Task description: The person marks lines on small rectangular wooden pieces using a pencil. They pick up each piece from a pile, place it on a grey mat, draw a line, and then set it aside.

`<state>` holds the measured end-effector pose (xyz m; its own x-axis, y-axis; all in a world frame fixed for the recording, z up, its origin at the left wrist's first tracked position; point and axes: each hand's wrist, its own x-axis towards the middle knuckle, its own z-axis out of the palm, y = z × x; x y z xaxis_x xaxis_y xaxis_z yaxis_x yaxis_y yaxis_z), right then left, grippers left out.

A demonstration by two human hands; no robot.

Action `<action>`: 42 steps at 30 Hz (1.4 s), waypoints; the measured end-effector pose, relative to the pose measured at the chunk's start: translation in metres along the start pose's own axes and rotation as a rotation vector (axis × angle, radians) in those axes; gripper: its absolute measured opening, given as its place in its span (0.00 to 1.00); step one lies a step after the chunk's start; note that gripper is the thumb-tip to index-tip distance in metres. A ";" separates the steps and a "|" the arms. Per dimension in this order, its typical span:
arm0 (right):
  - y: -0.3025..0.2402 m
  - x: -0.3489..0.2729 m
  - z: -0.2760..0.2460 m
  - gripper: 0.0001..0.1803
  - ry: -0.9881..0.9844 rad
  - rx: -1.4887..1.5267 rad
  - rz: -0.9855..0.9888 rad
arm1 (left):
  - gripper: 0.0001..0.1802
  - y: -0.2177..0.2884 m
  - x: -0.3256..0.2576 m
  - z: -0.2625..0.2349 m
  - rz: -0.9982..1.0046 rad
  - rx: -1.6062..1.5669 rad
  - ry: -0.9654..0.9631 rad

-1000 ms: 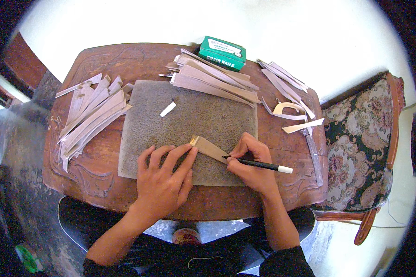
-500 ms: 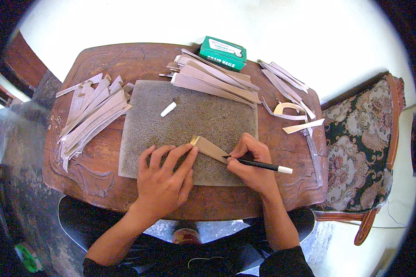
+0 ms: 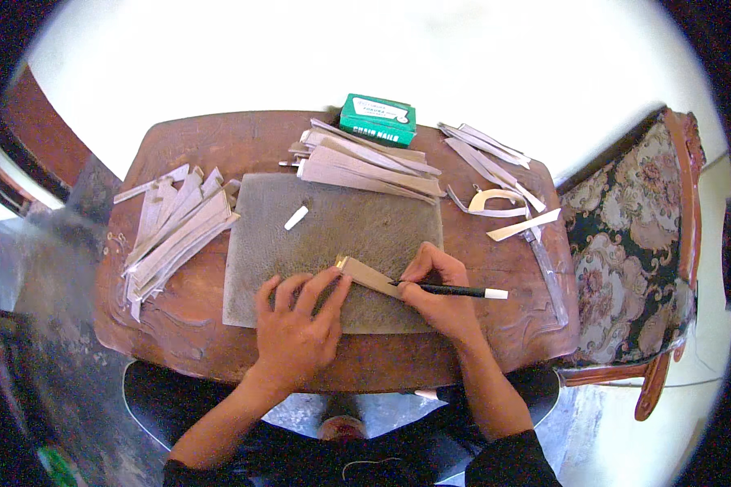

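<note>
A brown flat strip [image 3: 372, 276] with a pale yellowish end lies slanted on a dark, pebbled mat [image 3: 256, 243]. My left hand [image 3: 300, 325] rests flat on the mat with its fingers apart, the index fingertip pressing at the strip's yellowish end. Gripped in my right hand [image 3: 440, 292] is a black marker pen [image 3: 455, 290] with a white rear end. Its tip touches the strip near the lower right end, which my right fingers partly hide. A white pen cap [image 3: 296, 217] lies loose on the mat, beyond my left hand.
Stacked brown strips lie at the left [image 3: 183, 235] and beyond the mat [image 3: 365, 169]. A green box [image 3: 378, 119] stands at the table's far edge. To the right are more strips [image 3: 495, 166], a curved cream-coloured piece [image 3: 483, 197] and a patterned chair [image 3: 625, 243].
The whole view has shifted a little, so the table sits lower in it. Both hands stay at the strip, and the pen tip remains near its lower right end.
</note>
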<state>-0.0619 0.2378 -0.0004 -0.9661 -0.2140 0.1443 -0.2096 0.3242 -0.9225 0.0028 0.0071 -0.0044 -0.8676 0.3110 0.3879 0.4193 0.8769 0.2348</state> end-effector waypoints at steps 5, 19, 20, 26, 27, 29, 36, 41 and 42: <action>0.008 0.000 -0.001 0.12 0.027 0.025 -0.002 | 0.35 0.008 0.002 0.002 0.068 0.012 -0.050; 0.000 -0.007 -0.012 0.11 -0.003 -0.095 -0.119 | 0.30 0.010 0.003 0.005 0.075 0.049 -0.028; 0.000 -0.007 -0.012 0.11 -0.004 -0.090 -0.122 | 0.30 0.010 0.003 0.004 0.072 0.057 -0.035; -0.003 -0.010 -0.011 0.11 -0.012 -0.114 -0.087 | 0.30 0.009 0.002 0.002 0.059 0.033 -0.054; -0.004 -0.010 -0.009 0.11 -0.014 -0.135 -0.082 | 0.30 0.008 0.002 0.003 0.057 0.030 -0.058; -0.006 -0.012 -0.010 0.11 -0.012 -0.112 -0.101 | 0.29 0.008 0.001 0.006 0.057 0.025 -0.056; -0.004 -0.010 -0.007 0.12 -0.010 -0.111 -0.131 | 0.30 0.007 0.001 0.003 0.052 0.021 -0.084; -0.005 -0.010 -0.006 0.12 -0.003 -0.106 -0.117 | 0.31 0.007 0.001 0.002 0.052 0.006 -0.087; -0.005 -0.010 -0.006 0.12 0.002 -0.098 -0.113 | 0.31 0.007 0.001 0.002 0.057 0.007 -0.088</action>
<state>-0.0520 0.2436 0.0051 -0.9358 -0.2524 0.2460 -0.3305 0.3862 -0.8611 0.0040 0.0142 -0.0040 -0.8625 0.3917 0.3203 0.4674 0.8592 0.2079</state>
